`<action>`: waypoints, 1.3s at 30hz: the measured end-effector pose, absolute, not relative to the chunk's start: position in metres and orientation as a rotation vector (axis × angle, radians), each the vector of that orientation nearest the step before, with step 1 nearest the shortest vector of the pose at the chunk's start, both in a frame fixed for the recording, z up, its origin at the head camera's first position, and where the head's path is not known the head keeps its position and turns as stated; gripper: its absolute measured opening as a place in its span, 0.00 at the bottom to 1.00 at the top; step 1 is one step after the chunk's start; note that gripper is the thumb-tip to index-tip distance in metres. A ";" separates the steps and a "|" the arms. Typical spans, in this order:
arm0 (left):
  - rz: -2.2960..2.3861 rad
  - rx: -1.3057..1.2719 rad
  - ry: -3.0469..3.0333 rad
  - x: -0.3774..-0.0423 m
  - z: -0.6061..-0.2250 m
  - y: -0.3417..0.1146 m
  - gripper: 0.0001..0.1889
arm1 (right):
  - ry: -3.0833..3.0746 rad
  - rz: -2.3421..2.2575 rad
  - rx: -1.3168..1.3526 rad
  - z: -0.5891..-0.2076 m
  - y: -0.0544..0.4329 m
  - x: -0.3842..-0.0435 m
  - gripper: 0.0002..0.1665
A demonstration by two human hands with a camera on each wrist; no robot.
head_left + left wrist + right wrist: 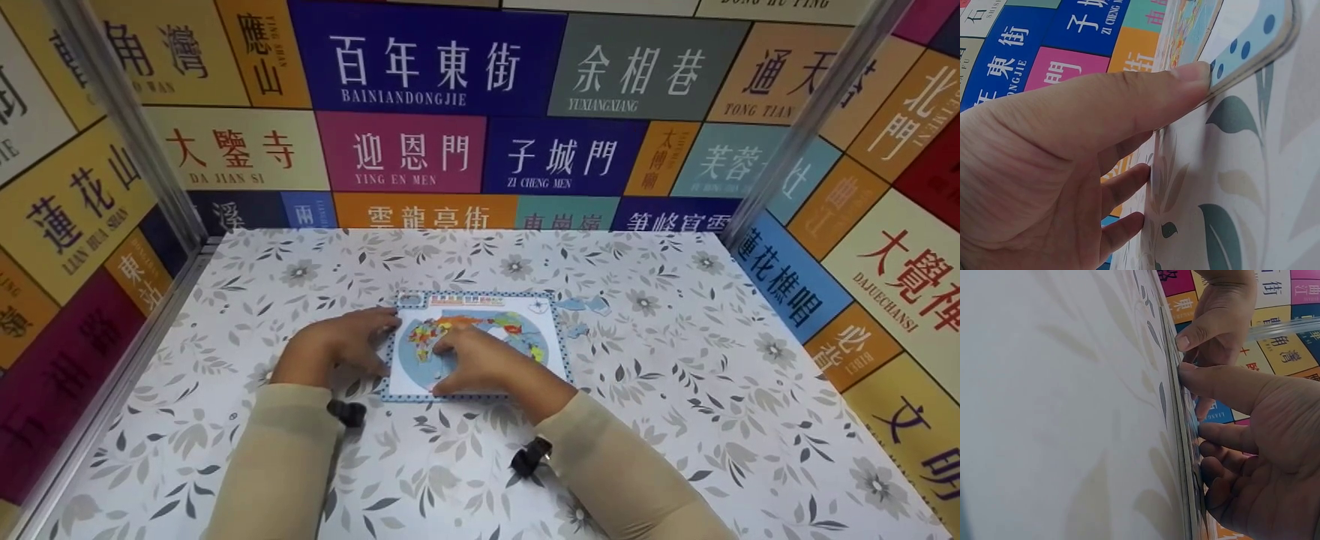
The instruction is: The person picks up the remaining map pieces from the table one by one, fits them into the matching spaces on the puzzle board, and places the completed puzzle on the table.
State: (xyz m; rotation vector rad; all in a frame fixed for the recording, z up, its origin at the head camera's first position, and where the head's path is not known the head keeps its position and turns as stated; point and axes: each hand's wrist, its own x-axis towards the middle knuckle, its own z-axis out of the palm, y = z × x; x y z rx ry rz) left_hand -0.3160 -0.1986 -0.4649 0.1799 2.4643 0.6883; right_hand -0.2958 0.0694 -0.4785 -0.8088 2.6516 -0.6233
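A world map jigsaw board (558,330) with a blue dotted border lies flat on the table. My left hand (349,341) is at its left edge; in the left wrist view the thumb (1190,76) touches the rim near a rounded corner, and the other fingers reach along the side. Over the middle of the map, my right hand (487,361) has its fingertips down on the coloured pieces. Its thumb (1202,379) touches the front edge in the right wrist view. I see no loose piece in either hand, though what lies under the right fingers is hidden.
Light blue loose puzzle pieces (598,305) lie just beyond the board's right side, with another small piece (577,331) nearer. A white cloth with grey leaves and flowers (675,360) covers the table. Panels of coloured signs (420,60) stand behind and at both sides.
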 end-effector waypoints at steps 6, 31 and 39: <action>0.685 0.207 2.475 -0.315 -0.465 -0.199 0.53 | 2.638 -0.624 -0.832 -0.479 0.070 -0.297 0.40; 0.691 0.217 2.472 -0.316 -0.464 -0.200 0.52 | 2.697 -0.578 -0.737 -0.479 0.066 -0.295 0.40; 0.688 0.238 2.488 -0.315 -0.464 -0.199 0.52 | 2.681 -0.620 -0.790 -0.480 0.070 -0.296 0.38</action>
